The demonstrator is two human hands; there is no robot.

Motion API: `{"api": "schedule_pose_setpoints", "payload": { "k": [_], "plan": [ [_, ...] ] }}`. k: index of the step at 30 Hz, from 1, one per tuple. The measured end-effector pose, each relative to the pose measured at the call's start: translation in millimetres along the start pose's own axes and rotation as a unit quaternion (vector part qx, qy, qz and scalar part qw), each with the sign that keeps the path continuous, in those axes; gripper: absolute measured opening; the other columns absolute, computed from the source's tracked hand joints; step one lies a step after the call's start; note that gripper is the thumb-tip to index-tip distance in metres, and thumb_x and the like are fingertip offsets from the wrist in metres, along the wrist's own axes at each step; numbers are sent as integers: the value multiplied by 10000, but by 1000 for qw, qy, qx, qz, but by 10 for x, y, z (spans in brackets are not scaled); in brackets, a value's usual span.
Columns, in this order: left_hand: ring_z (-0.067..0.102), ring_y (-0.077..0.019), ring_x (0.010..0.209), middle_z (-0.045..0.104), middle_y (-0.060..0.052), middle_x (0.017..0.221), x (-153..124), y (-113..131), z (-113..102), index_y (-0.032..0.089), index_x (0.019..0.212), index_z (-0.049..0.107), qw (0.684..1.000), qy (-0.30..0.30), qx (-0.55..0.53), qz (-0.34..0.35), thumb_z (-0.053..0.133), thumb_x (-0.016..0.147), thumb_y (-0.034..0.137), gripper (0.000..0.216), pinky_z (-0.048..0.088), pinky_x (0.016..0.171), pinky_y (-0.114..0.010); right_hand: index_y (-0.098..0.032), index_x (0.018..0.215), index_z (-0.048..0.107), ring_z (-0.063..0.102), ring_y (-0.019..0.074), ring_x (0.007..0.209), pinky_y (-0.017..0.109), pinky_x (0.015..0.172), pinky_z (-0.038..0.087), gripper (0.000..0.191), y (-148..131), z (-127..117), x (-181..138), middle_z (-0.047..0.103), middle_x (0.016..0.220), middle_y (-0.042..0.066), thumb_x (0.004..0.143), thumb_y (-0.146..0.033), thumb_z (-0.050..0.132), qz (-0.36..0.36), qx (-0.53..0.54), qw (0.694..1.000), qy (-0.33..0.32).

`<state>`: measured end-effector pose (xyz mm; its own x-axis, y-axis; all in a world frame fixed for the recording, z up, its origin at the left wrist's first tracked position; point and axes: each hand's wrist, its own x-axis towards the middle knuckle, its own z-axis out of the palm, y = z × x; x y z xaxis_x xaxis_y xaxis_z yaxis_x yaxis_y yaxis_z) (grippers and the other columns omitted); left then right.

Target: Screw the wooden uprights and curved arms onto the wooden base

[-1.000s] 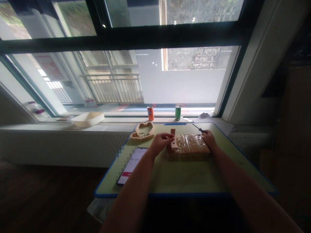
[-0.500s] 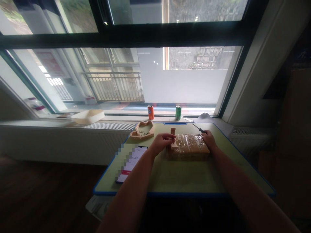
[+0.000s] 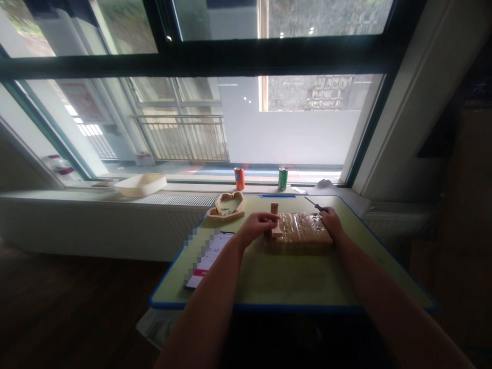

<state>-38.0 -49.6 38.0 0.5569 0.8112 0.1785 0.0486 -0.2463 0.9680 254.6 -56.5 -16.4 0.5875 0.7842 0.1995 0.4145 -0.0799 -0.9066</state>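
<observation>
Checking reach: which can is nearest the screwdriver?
The green can. It stands on the sill to the right of the orange can, closer to the screwdriver.

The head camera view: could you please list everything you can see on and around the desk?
Desk: one, green with blue edge, under the window.
Wrapped block: one, tan, mid-desk.
Wooden post: one, tan, at the block's left end.
Wooden frame: one, tan, back left of desk.
Phone: one, black, lit screen, front left of desk.
Screwdriver: one, black, at the right hand.
Cans: two, orange and green, on the sill.
Tub: one, cream, on the sill.
Left hand: one, at the post.
Right hand: one, on the block.
</observation>
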Motion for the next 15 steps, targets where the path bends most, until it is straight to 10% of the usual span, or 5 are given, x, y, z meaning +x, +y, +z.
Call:
{"api": "schedule_pose_setpoints", "payload": {
  "k": [15],
  "plan": [
    [537,-129,703,652,-71,889,10,17,-55,153,909,668,996,72,30,-45,581,697,317,282,393,573,-235,-184,900,580,547,197,753,285,627,391,305,2,-6,4,628,834,61,663,-322,446,5,-7,1000,-7]
  ]
}}
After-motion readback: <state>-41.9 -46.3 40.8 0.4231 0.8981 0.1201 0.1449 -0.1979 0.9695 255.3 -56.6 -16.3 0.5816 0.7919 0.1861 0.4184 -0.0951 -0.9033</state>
